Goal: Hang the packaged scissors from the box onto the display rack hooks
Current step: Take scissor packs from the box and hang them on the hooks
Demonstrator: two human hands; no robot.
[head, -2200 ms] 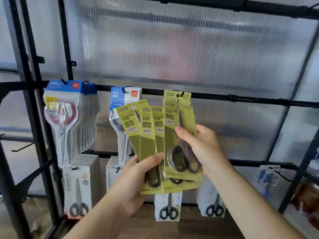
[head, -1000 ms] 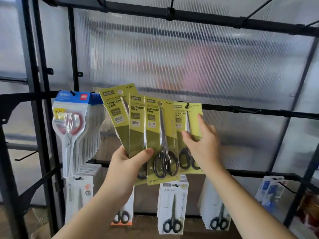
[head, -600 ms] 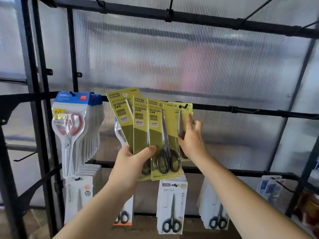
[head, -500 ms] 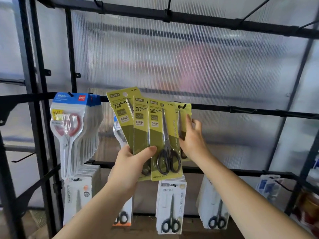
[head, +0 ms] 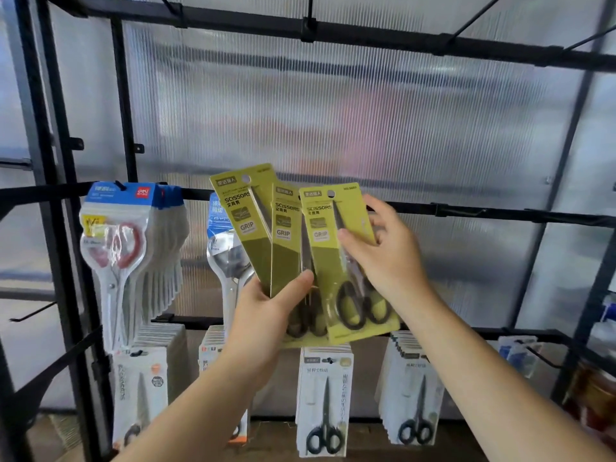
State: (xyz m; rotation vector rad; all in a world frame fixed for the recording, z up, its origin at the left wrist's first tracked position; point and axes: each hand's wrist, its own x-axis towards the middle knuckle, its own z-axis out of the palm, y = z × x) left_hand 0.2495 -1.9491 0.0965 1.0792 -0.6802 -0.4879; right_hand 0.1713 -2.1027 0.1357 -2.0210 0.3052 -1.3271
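Observation:
Three yellow-green scissors packs are fanned out in front of the rack's middle bar (head: 483,213). My left hand (head: 266,315) clasps the fan at its lower end, thumb across the front of the middle pack (head: 285,248). The left pack (head: 246,221) leans to the left. My right hand (head: 390,261) pinches the front right pack (head: 325,261), thumb on its face and fingers behind it. This pack's black handles show near its bottom. The hook behind the fan and anything on it are hidden. No box is in view.
Blue-topped packs with red-handled scissors (head: 126,235) hang at the left of the middle bar. White packs (head: 325,395) fill the lower row's hooks. A bare hook (head: 461,213) sits on the bar to the right. The top bar (head: 366,35) carries several empty hooks.
My right hand has left the pack it was pressing onto the hook and has come forward to pinch the front pack of the fan. The fan has shifted slightly right.

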